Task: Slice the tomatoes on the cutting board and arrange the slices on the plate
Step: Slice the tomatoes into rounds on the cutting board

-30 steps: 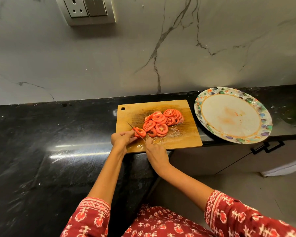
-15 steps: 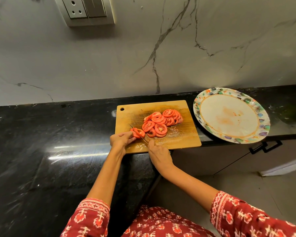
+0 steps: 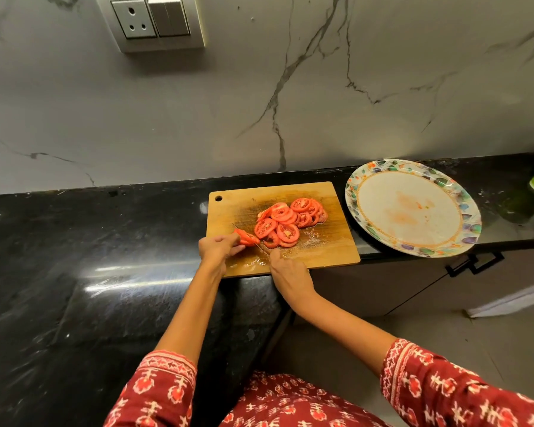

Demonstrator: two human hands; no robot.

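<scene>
Two hands work at the near left corner of a wooden board [image 3: 327,245], which lies on a black counter [image 3: 74,272] with its near edge past the counter's front. Farthest left, the left hand [image 3: 218,249] has its fingers curled round a tomato end piece [image 3: 246,237], a red wedge with its cut face turned toward the knife. Just right of it a thin knife [image 3: 259,246] runs slantwise from the far left toward the near right, its blade against the piece; the handle is hidden in the right hand [image 3: 287,272], whose fingers close over it with the forefinger lying toward the blade. Beyond the blade, near the board's middle, lies a heap of slices [image 3: 287,220], round and bright red with pale seed pockets, overlapping one another in a loose fan toward the far right. Wet juice and seeds spot the wood near the hands, and a dark stain spreads under the heap. A hanging hole sits at the board's far left corner. Right of the board, just beside it, a round plate [image 3: 466,208] with a leaf-patterned rim holds no slices, only faint reddish smears on its white centre; its near edge overhangs the counter. Red patterned sleeves [image 3: 161,389] show at the bottom.
</scene>
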